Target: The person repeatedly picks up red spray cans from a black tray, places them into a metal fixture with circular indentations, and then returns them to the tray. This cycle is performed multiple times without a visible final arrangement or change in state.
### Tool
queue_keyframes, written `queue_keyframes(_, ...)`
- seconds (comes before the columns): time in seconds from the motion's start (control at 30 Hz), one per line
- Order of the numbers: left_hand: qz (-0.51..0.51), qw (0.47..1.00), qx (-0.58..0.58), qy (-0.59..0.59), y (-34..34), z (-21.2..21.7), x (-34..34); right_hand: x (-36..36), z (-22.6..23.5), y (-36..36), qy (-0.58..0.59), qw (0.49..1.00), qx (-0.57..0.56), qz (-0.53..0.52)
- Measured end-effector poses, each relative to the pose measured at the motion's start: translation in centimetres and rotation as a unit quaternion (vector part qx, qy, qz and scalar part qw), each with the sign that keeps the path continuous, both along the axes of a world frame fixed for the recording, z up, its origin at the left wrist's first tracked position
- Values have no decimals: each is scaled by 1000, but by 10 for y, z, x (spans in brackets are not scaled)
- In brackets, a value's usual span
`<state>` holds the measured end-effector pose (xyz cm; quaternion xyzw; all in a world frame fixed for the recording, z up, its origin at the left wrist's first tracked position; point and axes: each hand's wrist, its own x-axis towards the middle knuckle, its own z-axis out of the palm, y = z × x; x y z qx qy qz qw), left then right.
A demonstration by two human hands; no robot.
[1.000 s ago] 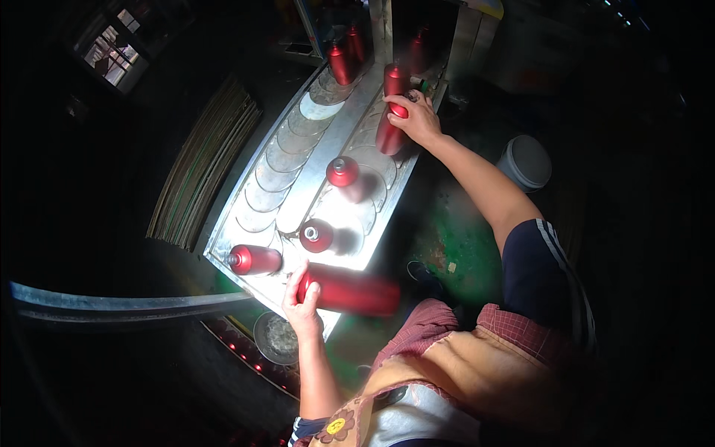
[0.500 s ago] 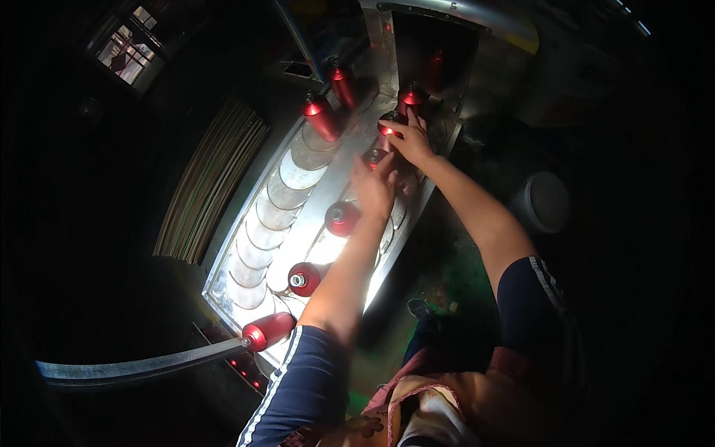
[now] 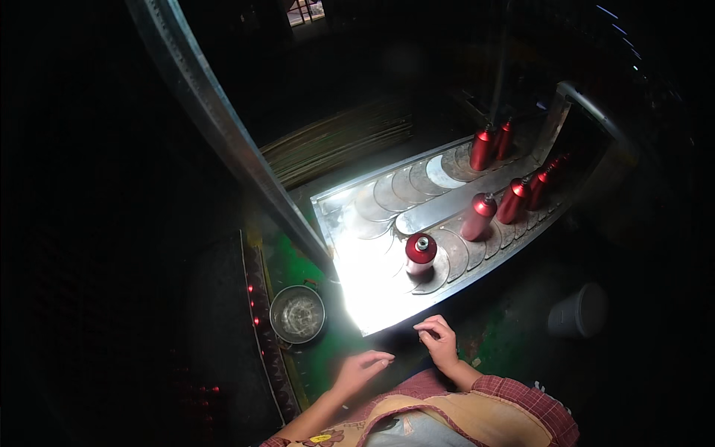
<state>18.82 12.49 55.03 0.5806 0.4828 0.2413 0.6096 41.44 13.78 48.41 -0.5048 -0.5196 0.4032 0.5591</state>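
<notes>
My left hand [image 3: 363, 370] hovers low in front of the conveyor's near end, its fingers stretched out and slightly blurred, with nothing seen in it. To its right, my right hand [image 3: 439, 341] is just off the conveyor's near edge, fingers loosely bent, thumb apart, apparently bare. Neither hand touches a bottle. Nearest to them, a shiny red bottle [image 3: 421, 255] with a narrow threaded neck stands upright on the conveyor [image 3: 462, 262] of overlapping crescent plates. Beyond it along the near track stand another red bottle [image 3: 479, 216], a third red bottle [image 3: 514, 201] and more toward the dark opening.
Two red bottles, one of them the front bottle [image 3: 482, 147], stand on the far track. A metal beam [image 3: 223, 134] slants down to the conveyor's left corner. A round pan [image 3: 298, 314] is on the floor at left, a pale bucket [image 3: 579, 310] at right. Stacked sheets [image 3: 342, 141] lie behind.
Both hands have left the bottles by the opening and drawn back toward my body. My view has swung left, bringing the pan into sight. The leftmost bottle at the near corner no longer shows there.
</notes>
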Motion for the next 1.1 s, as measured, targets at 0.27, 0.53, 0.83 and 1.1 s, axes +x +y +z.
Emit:
queue_keyframes(0.27,386,918,88,-10,-170,-21,-327,-326,57,-9,-95,912,38,397)
queue_keyframes(0.53,715,691,-30,103,-313,-131,-479,-553,-18,-11,-236,738,-6,633)
queue_keyframes(0.83,863,493,81,-69,-395,-264,-583,-774,-145,-50,-287,564,154,759)
queue_keyframes(1.1,581,567,-79,578,-364,-363,-726,-904,-286,-90,-244,553,279,747)
